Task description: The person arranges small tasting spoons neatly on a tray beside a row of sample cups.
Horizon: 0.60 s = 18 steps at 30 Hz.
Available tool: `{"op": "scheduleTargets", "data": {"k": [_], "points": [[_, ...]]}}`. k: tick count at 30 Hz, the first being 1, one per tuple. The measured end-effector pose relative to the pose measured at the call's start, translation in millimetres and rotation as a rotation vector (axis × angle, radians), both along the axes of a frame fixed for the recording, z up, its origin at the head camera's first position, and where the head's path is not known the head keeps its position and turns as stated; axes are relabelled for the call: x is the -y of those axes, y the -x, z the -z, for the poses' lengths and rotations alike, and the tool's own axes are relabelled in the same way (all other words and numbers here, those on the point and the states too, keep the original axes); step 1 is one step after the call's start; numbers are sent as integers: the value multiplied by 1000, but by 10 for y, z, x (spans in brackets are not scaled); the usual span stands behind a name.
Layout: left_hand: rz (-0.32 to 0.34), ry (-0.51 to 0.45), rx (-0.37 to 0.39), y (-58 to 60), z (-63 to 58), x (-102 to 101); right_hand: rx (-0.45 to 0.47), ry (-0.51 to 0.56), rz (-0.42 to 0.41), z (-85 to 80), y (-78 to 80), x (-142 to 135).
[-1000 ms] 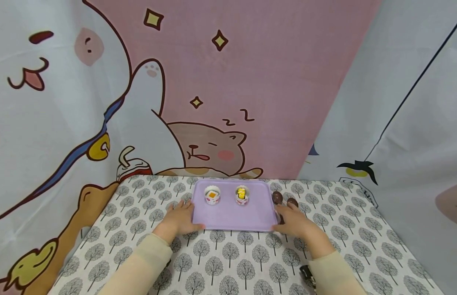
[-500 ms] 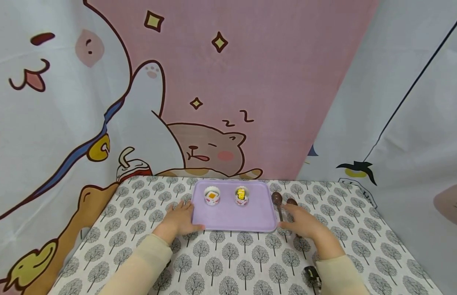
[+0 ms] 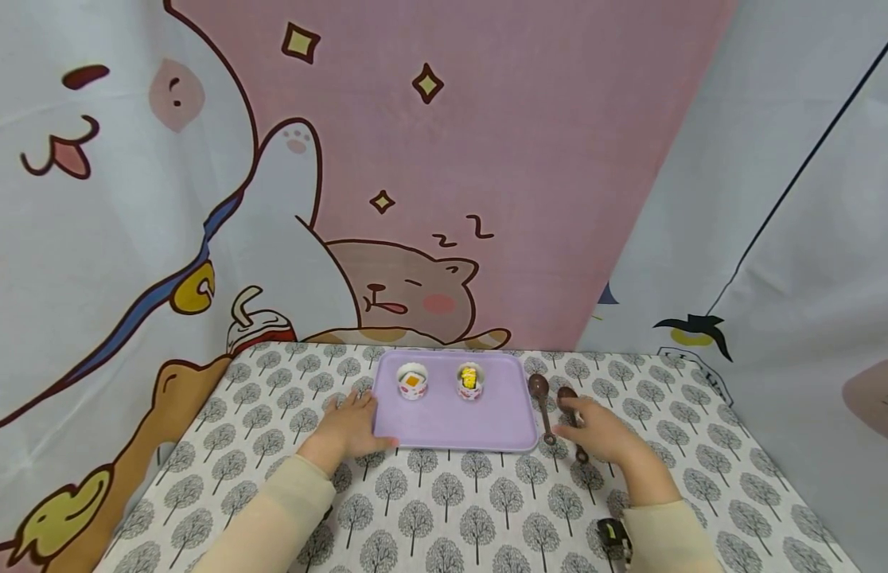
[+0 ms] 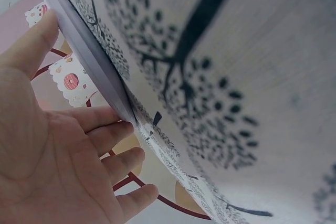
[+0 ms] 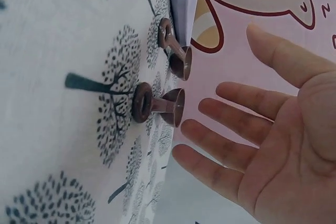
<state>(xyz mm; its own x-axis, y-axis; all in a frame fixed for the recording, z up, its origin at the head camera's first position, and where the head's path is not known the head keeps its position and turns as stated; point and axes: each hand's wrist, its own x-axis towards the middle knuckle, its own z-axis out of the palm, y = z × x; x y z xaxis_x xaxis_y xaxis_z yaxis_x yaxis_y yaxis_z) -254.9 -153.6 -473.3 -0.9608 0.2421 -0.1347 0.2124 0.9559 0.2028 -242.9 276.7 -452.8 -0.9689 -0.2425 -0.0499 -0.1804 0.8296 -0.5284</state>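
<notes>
Tray [image 3: 454, 422] touches outspread left hand [image 3: 349, 426] (outspread right hand [image 3: 598, 434] near 2 spoons [image 3: 538, 387]).

One spoon [image 3: 566, 393] partly behind right hand [image 3: 603, 432]

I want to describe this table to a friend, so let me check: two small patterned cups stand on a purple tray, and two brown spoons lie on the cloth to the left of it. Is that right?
Not quite: the two brown spoons lie to the right of the purple tray, on the same side as the right hand, as the head view shows.
</notes>
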Motion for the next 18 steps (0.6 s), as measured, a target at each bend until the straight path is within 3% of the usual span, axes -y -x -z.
{"op": "scheduleTargets", "data": {"k": [8,18], "points": [[0,-6,-6,-11,-4,7,-16,22,74,-13,37,-17],[-5,-10,-5,8,28,3,36,71,162,26,88,-88]]}}
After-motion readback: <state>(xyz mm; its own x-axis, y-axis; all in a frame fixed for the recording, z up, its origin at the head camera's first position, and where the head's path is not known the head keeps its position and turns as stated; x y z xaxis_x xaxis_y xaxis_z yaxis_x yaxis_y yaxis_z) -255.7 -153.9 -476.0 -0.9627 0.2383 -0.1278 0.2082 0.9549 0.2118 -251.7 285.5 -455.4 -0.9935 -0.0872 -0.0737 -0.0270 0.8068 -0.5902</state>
